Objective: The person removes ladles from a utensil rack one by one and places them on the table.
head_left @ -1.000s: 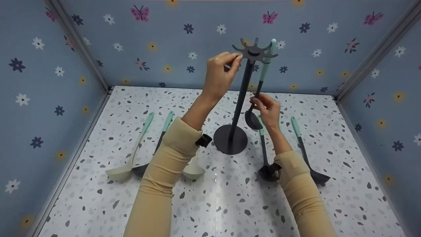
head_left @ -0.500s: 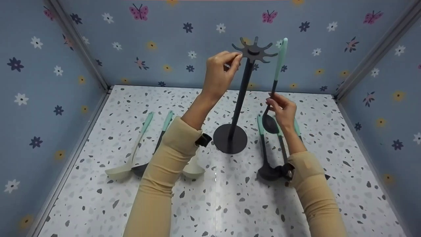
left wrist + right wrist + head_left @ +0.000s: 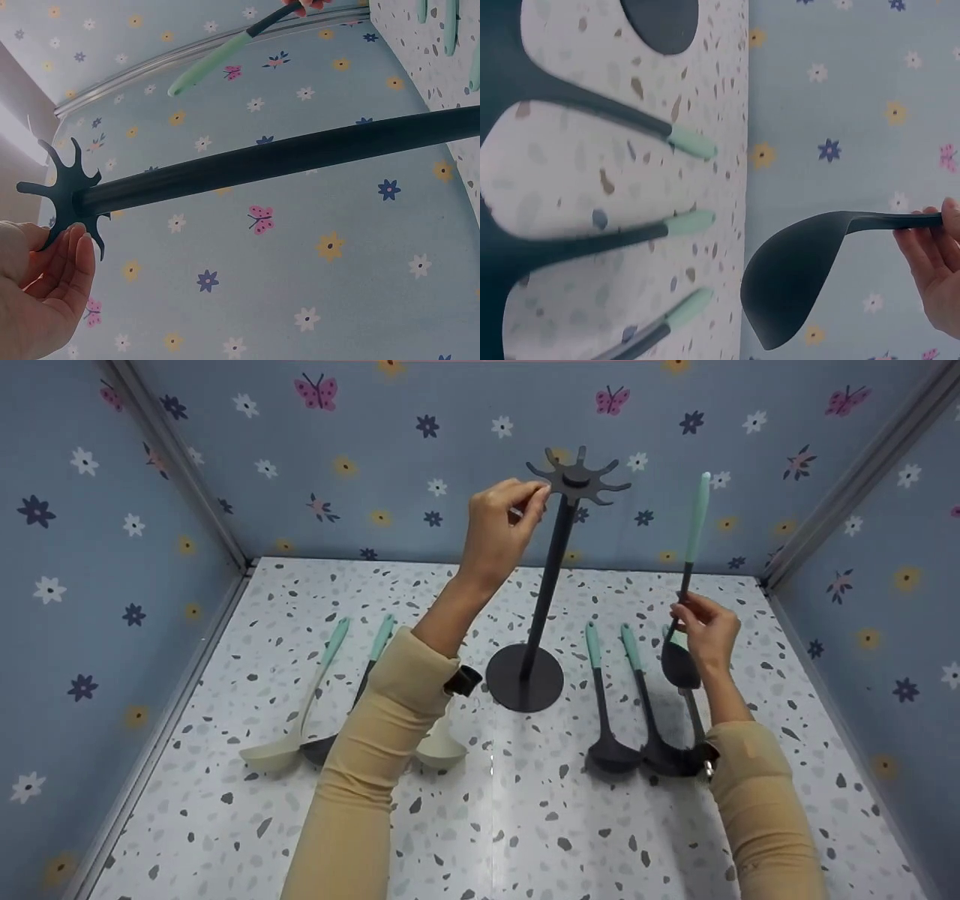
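My left hand [image 3: 501,529] pinches one prong at the top of a black utensil stand [image 3: 553,566], which rises on a round base. In the left wrist view, the thumb and fingertips [image 3: 84,255] meet at that prong. To the right, my right hand [image 3: 711,634] grips a black ladle [image 3: 681,664] by its dark shaft just above the bowl. Its mint handle points up and the bowl hangs down, apart from the stand. In the right wrist view, the deep bowl [image 3: 795,277] shows side-on, with fingers around the shaft.
Black ladles with mint handles, such as this one [image 3: 613,754] and its neighbour [image 3: 664,756], lie right of the stand, one partly behind my right arm. On the left lie a cream ladle [image 3: 274,751], a dark one [image 3: 319,748] and another cream one [image 3: 441,748], partly covered by my left sleeve.
My right hand has carried the ladle rightward and slightly down, away from the stand's prongs. More of the ladles on the right now show. My left hand stays on the prong.
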`<state>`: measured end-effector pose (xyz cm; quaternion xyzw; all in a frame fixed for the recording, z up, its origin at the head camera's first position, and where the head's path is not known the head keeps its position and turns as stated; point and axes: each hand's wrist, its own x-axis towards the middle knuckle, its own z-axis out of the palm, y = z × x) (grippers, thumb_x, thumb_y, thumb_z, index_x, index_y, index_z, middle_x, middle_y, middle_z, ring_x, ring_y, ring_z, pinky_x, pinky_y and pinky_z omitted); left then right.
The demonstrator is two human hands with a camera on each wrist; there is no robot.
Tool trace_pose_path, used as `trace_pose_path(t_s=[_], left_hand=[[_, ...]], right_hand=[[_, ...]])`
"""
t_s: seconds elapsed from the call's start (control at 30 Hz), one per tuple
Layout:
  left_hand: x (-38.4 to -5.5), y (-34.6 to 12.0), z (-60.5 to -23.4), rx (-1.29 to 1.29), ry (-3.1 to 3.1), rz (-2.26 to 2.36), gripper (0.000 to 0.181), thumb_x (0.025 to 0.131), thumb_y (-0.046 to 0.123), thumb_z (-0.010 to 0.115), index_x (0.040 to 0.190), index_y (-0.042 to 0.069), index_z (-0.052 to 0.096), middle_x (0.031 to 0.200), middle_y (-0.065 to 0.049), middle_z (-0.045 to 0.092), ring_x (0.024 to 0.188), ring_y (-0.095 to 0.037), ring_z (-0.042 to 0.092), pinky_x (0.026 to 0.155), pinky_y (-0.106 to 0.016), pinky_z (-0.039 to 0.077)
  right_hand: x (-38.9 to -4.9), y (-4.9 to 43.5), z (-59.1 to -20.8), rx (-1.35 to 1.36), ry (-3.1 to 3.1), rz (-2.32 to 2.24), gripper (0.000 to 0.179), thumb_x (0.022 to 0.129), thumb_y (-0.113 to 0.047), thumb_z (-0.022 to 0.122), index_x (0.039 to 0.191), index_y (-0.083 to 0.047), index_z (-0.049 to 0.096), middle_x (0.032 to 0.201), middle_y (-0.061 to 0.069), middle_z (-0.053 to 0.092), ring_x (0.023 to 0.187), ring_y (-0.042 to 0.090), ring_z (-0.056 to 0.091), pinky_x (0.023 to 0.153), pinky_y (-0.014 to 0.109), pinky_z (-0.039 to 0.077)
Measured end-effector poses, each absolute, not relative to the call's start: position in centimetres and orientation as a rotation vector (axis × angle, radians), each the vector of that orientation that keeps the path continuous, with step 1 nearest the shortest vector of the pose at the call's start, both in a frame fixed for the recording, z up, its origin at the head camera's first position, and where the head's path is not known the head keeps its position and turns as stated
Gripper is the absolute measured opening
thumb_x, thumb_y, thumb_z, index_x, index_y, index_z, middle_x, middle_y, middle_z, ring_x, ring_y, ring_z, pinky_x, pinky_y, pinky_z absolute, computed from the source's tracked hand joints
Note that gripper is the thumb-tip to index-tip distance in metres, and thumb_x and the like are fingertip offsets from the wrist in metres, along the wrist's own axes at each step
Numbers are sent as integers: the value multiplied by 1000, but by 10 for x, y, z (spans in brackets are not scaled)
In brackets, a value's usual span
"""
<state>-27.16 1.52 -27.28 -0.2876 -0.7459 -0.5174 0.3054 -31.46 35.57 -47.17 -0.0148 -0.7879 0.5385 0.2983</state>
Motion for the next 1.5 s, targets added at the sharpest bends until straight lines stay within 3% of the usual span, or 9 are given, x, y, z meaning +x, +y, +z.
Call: trace_pose_path(t_s=[0.27, 0.37, 0.53, 0.77, 0.87, 1.07, 1.23, 1.4, 1.5], left_hand=[[-272, 15, -274, -763, -1968, -1386, 20, 90, 8, 52, 93, -5, 66, 76, -10, 60, 67, -12, 57, 57, -18, 47], [-272, 15, -274, -764, -1967, -1388, 20, 90, 8, 52, 93, -5, 66, 76, -10, 60, 67, -12, 57, 57, -19, 47], [-272, 15, -273, -764, -1966, -1386, 20, 89, 8, 52, 93, -5, 67, 76, -10, 61, 67, -12, 57, 57, -18, 47], [-272, 16, -274, -765, -1969, -1393, 20, 90, 8, 52, 94, -5, 66, 76, -10, 61, 67, -12, 56, 57, -18, 47], [-273, 16, -274, -764, -1970, -1398, 20, 90, 8, 52, 94, -5, 66, 76, -10, 61, 67, -12, 56, 57, -19, 47], [-272, 15, -274, -767, -1972, -1403, 20, 90, 7, 52, 94, -6, 66, 76, -10, 60, 67, -12, 56, 58, -19, 47], [-272, 15, -273, -778, -1965, -1394, 20, 90, 7, 52, 93, -6, 66, 75, -11, 60, 67, -12, 56, 57, -20, 47], [-272, 15, -273, -775, -1967, -1393, 20, 90, 8, 52, 94, -6, 66, 75, -10, 60, 67, -12, 56, 57, -23, 48], [-272, 15, -273, -767, -1975, -1392, 20, 90, 8, 52, 94, -5, 66, 76, -10, 60, 68, -12, 56, 58, -21, 48]], right_hand=[[-270, 359, -431, -207, -2218, 1335, 27, 80, -3, 63, 105, 7, 62, 86, 10, 65, 66, -5, 57, 62, 17, 49], [-267, 371, -435, -282, -2271, 1272, 27, 81, -5, 64, 106, 4, 63, 85, 6, 65, 65, -7, 55, 57, 15, 49], [-262, 389, -438, -344, -2384, 1131, 28, 82, -7, 63, 107, 5, 62, 93, 20, 63, 62, -9, 51, 48, 12, 44], [-251, 411, -446, -403, -2536, 996, 29, 85, -8, 60, 111, 4, 60, 97, 23, 62, 59, -12, 43, 55, 6, 38], [-247, 420, -451, -432, -2604, 936, 30, 85, -8, 59, 113, 4, 59, 98, 23, 61, 62, -6, 47, 55, 6, 37], [-242, 433, -462, -482, -2747, 825, 31, 86, -10, 58, 113, 6, 57, 99, 26, 60, 81, 29, 59, 54, 17, 42], [-237, 439, -469, -523, -2822, 800, 32, 87, -10, 57, 113, 8, 56, 99, 28, 58, 83, 35, 58, 57, 28, 46], [-235, 443, -474, -579, -2880, 789, 32, 86, -8, 57, 111, 11, 56, 109, 30, 53, 89, 39, 56, 69, 41, 47], [-233, 445, -477, -614, -2916, 771, 31, 86, -8, 57, 109, 12, 56, 104, 29, 56, 83, 38, 58, 69, 43, 48]])
